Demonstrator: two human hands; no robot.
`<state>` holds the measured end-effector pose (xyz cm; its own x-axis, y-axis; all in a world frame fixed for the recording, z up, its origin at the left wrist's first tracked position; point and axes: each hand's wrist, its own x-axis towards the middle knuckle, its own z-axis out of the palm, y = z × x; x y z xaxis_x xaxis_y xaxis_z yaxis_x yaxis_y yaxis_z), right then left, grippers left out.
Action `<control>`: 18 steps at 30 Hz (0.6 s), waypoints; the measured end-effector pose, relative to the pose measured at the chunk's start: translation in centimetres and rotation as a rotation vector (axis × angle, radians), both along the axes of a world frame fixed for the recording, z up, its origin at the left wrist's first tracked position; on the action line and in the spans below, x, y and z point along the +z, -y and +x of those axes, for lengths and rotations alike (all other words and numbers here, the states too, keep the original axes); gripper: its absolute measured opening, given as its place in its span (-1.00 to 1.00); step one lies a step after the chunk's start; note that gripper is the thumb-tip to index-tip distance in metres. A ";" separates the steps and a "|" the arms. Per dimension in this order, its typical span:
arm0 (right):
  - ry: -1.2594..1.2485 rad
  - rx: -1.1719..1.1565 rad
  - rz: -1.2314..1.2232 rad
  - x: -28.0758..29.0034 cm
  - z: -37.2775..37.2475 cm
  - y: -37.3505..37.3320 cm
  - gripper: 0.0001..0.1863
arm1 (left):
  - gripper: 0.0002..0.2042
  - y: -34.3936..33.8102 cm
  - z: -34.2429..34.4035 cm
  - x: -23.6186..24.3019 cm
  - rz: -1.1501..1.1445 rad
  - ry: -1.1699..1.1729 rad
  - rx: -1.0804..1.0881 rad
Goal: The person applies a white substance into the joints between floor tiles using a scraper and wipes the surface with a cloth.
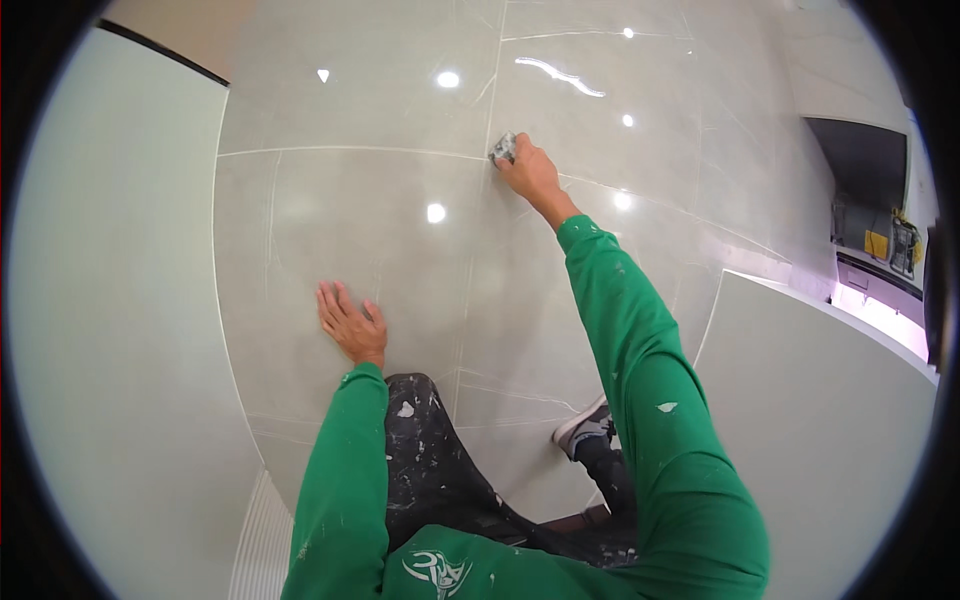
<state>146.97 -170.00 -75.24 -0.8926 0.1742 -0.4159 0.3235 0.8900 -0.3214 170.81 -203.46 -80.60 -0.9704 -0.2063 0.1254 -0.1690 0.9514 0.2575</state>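
My right hand (531,171) is closed round a small, grey-and-white mottled pad (504,150), which may be a sponge or wadded cloth. The pad touches the glossy grey tile floor (350,190) where two pale grout lines (400,150) cross. The underside of the pad is hidden. Lower and to the left, my left hand (352,325) rests on the tile with its fingers stretched out and nothing in it. Both of my arms are in green sleeves, and my dark trousers are spotted with white.
A pale flat panel (120,250) runs along the left side. At the right stands a light grey panel or cabinet side (820,400). Beyond it is a dark recess (865,160) with a yellow item (876,245). My shoe (582,428) is on the floor behind my right arm.
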 end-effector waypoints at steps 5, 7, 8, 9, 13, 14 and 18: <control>-0.170 -0.009 0.011 -0.5 1.5 1.1 -0.56 | -0.36 0.1 0.5 0.1 -0.001 0.021 -0.032; -0.193 -0.004 0.021 -0.3 2.4 1.6 -0.57 | -0.35 -0.2 0.5 0.3 0.003 -0.022 -0.024; -0.188 -0.017 0.046 -0.1 2.3 1.8 -0.60 | -0.35 -0.3 0.3 0.3 0.017 -0.007 -0.021; -0.169 -0.035 0.074 0.1 2.2 2.0 -0.63 | -0.35 -0.4 0.3 0.3 0.016 -0.014 -0.017; -0.186 -0.031 0.076 0.5 2.0 2.6 -0.67 | -0.35 -0.4 0.4 0.3 0.023 -0.006 -0.009; -0.190 -0.019 0.084 0.5 2.0 2.7 -0.68 | -0.35 -0.4 0.4 0.3 0.026 -0.002 -0.010; -0.225 -0.020 0.101 0.4 2.4 2.7 -0.67 | -0.34 -0.2 0.5 0.3 0.013 0.001 -0.006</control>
<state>149.36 -172.72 -74.87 -0.9567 0.2236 -0.1862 0.2718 0.9152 -0.2975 171.33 -203.21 -80.28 -0.9718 -0.2021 0.1215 -0.1636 0.9488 0.2701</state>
